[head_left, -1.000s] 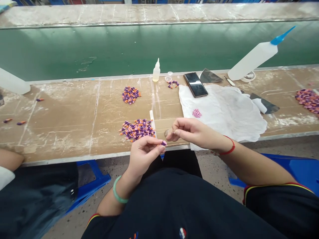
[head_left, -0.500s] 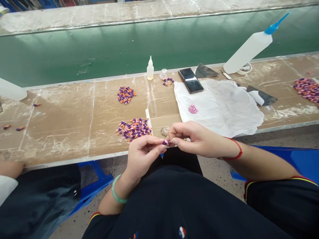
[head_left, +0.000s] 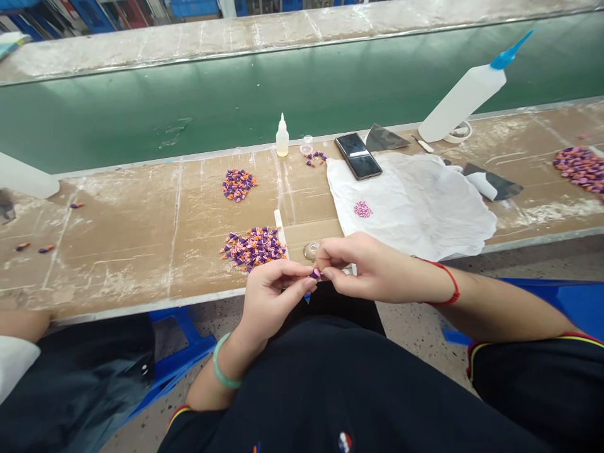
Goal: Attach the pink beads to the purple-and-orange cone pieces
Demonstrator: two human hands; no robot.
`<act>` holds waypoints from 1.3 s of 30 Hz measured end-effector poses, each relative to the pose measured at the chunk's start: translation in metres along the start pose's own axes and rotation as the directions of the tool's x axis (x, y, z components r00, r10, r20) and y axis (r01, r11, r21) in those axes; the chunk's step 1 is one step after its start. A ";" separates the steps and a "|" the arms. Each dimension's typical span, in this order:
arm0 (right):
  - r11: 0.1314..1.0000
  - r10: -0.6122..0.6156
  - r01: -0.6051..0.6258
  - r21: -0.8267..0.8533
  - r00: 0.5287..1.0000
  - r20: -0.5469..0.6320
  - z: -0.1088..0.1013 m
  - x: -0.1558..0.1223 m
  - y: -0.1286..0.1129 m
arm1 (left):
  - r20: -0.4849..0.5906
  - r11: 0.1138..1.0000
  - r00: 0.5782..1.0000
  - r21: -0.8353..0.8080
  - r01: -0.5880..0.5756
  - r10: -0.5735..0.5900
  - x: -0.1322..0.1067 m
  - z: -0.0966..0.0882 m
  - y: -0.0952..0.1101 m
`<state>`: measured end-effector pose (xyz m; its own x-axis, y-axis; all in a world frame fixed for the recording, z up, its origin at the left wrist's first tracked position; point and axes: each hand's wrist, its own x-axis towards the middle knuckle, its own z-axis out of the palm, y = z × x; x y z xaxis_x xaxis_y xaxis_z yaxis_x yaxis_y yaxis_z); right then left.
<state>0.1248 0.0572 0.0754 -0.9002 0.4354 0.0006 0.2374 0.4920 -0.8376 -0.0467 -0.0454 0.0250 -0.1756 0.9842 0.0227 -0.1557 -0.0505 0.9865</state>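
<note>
Lower centre of the frame, left hand [head_left: 272,301] and right hand [head_left: 372,267] pinching one small purple bead [head_left: 314,274] between them, over the tabletop [head_left: 141,251] edge

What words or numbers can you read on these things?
No words or numbers can be read here.
Round logo on the black shirt: red, white and blue, no readable letters.
Spines of the files on the far shelf: too blurred to read.
Small glue bottle: no writing shows.
Big squeeze bottle: no writing shows.
</note>
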 end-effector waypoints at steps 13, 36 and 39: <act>0.974 -0.076 0.063 -0.217 0.996 -0.049 0.006 -0.001 -0.003 | -0.055 1.000 0.998 -0.016 -0.002 0.001 0.001 0.003 0.003; 0.983 -0.124 0.078 -0.166 0.950 -0.286 -0.002 -0.013 -0.003 | 0.161 0.556 0.696 0.490 -0.672 0.700 0.001 -0.001 0.009; 0.985 -0.105 0.061 -0.161 0.954 -0.280 -0.004 -0.014 0.001 | 0.193 0.513 0.682 0.526 -0.678 0.705 0.003 -0.001 0.009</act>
<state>0.1388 0.0546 0.0769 -0.7815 0.5752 0.2416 0.2377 0.6326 -0.7371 -0.0498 -0.0430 0.0339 -0.0420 0.6689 0.7422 0.5511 -0.6041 0.5756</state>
